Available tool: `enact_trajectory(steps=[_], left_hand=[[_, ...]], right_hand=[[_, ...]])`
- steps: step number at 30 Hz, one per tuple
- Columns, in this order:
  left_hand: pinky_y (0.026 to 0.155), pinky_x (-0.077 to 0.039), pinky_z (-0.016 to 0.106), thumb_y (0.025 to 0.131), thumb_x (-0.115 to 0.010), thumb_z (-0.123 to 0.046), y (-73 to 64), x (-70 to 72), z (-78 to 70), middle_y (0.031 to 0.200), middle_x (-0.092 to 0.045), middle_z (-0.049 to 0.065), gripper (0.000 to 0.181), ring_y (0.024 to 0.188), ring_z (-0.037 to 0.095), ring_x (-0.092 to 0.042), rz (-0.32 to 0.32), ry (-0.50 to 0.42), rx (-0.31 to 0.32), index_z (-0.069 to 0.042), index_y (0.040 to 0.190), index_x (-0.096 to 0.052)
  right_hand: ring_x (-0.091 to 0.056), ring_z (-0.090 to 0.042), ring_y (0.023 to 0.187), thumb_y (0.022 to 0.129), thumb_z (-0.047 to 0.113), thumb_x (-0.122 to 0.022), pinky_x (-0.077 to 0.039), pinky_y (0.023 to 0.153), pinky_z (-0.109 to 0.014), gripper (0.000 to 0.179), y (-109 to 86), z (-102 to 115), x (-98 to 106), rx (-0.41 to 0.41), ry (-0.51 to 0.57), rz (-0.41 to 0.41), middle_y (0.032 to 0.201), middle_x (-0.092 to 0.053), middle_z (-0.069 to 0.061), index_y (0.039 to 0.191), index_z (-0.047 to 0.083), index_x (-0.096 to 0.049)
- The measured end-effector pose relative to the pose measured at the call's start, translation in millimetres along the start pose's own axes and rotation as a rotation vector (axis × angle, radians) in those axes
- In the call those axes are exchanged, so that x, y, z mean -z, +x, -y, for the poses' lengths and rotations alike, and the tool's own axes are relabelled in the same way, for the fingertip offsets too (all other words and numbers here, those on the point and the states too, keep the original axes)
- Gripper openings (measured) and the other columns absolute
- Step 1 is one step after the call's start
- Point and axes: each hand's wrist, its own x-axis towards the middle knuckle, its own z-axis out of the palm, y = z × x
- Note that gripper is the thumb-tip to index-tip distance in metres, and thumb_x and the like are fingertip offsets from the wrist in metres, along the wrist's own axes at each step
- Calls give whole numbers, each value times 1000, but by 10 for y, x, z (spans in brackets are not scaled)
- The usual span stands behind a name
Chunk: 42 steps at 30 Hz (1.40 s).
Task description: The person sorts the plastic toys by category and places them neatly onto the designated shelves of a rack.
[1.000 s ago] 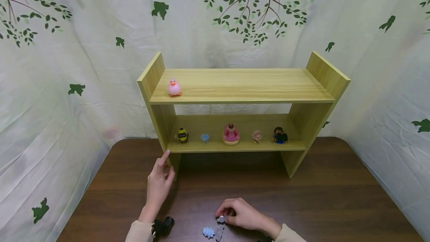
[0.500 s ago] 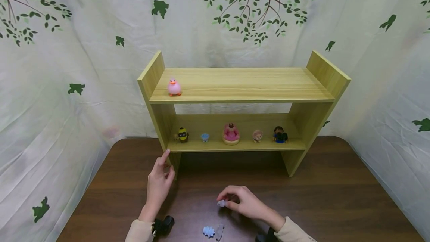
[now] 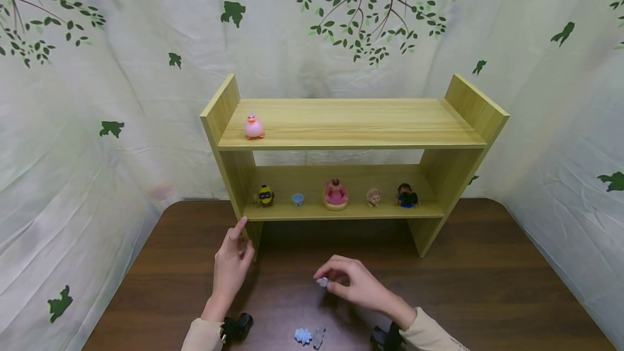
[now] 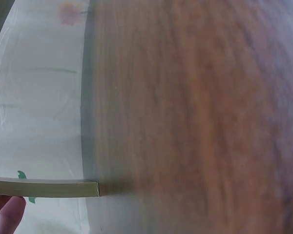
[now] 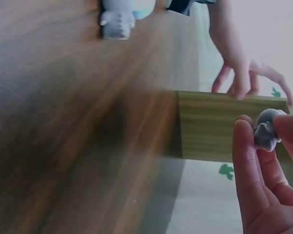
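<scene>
My right hand [image 3: 356,283] pinches a small grey toy figurine [image 3: 322,282] between thumb and fingers, above the table. In the right wrist view this figurine [image 5: 267,129] shows a rounded grey top; its kind is unclear. My left hand [image 3: 231,264] touches the front left edge of the wooden shelf [image 3: 351,142] with its index finger extended. Fingertips [image 4: 12,212] show beside the panel edge in the left wrist view. On the table before me lie a light blue figurine [image 3: 303,336] and a grey figurine [image 3: 318,337], side by side.
A pink duck figurine [image 3: 253,127] stands on the upper shelf. The lower shelf bears a yellow-and-black figure [image 3: 265,196], a blue one [image 3: 297,199], a pink bear [image 3: 335,195], a small pinkish one [image 3: 373,197] and a dark-haired one [image 3: 406,196]. Printed cloth [image 3: 146,69] hangs behind the table [image 3: 487,286].
My right hand has lifted the grey figurine from beside the other two and moved it forward, towards the shelf. The left hand has stayed at the shelf's edge.
</scene>
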Motion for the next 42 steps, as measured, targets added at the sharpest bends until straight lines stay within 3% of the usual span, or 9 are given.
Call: enact_trajectory(steps=[5, 16, 21, 24, 33, 42], left_hand=[[52, -55, 34, 73, -66, 20, 0, -9, 0, 88, -50, 9, 85, 74, 26, -60, -7, 5, 2, -19, 142, -36], [53, -56, 34, 73, -66, 21, 9, -1, -18, 86, -50, 9, 85, 77, 24, -62, -12, 7, 2, -19, 142, -37], [53, -56, 35, 72, -66, 21, 11, 2, -21, 87, -50, 8, 85, 77, 24, -62, -16, 9, 3, -19, 141, -37], [53, -56, 34, 72, -66, 21, 10, 3, -17, 87, -51, 10, 84, 78, 24, -63, -23, 5, -10, -18, 141, -38], [54, -56, 32, 73, -64, 19, -3, -2, 4, 87, -51, 10, 81, 79, 24, -63, -24, -9, -19, -17, 141, -39], [56, -56, 34, 74, -64, 18, 3, -2, 3, 88, -50, 10, 82, 78, 26, -63, -11, -10, -9, -18, 142, -37]], right_hand=[[-60, -11, 88, 87, -3, -63, -55, 76, -29, 25, 30, 61, 32, 21, 9, -37, 102, -60, 0, 109, 10, -67], [-63, -22, 93, 89, 1, -64, -55, 77, -30, 20, 81, 192, 67, -12, 78, -125, 105, -64, -4, 108, 9, -66], [-64, -34, 92, 87, -7, -62, -55, 79, -31, 21, 102, 445, 119, -33, 98, -146, 104, -65, -14, 107, -1, -64], [-63, -32, 91, 85, -8, -63, -55, 78, -32, 20, 110, 591, 159, -4, 81, -163, 102, -65, -16, 105, -3, -63], [-62, -30, 88, 83, -9, -67, -56, 75, -35, 25, 165, 630, 207, 117, 51, -206, 100, -60, -15, 107, -3, -64], [-62, -31, 88, 82, -10, -68, -55, 76, -36, 28, 222, 702, 246, 96, 95, -244, 102, -60, -13, 108, -3, -63]])
